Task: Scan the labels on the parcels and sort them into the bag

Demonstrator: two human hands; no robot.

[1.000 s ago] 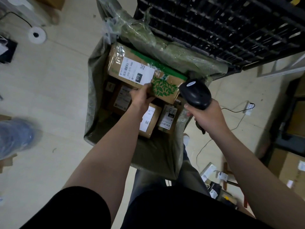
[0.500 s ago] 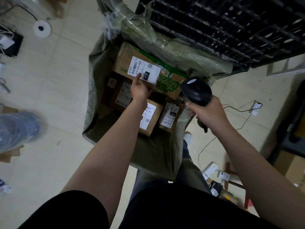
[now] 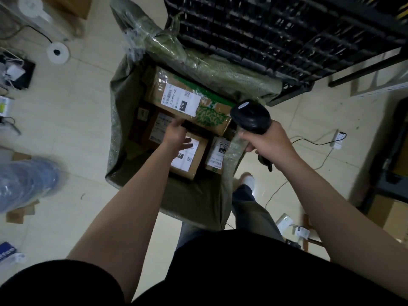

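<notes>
A large green woven bag [image 3: 120, 120] stands open on the floor with several cardboard parcels inside. The biggest parcel [image 3: 212, 117], brown with green leaf print and a white label, lies at the bag's far side. My left hand [image 3: 175, 134] hovers inside the bag just below that parcel with relaxed fingers, holding nothing, above a smaller labelled box [image 3: 189, 160]. Another labelled box [image 3: 217, 154] sits to its right. My right hand [image 3: 268, 142] grips a black barcode scanner [image 3: 250, 117] over the bag's right rim.
A black plastic crate rack [image 3: 276, 34] stands behind the bag. A white tape roll [image 3: 57, 52] and cables lie at the left, a power strip [image 3: 337, 139] and scanner cord at the right. Cardboard boxes [image 3: 388, 215] sit at the far right. My leg stands beside the bag.
My left hand has let go of the large leaf-print parcel and drawn back toward me. The parcel has settled lower at the bag's far side. The scanner hand has barely moved.
</notes>
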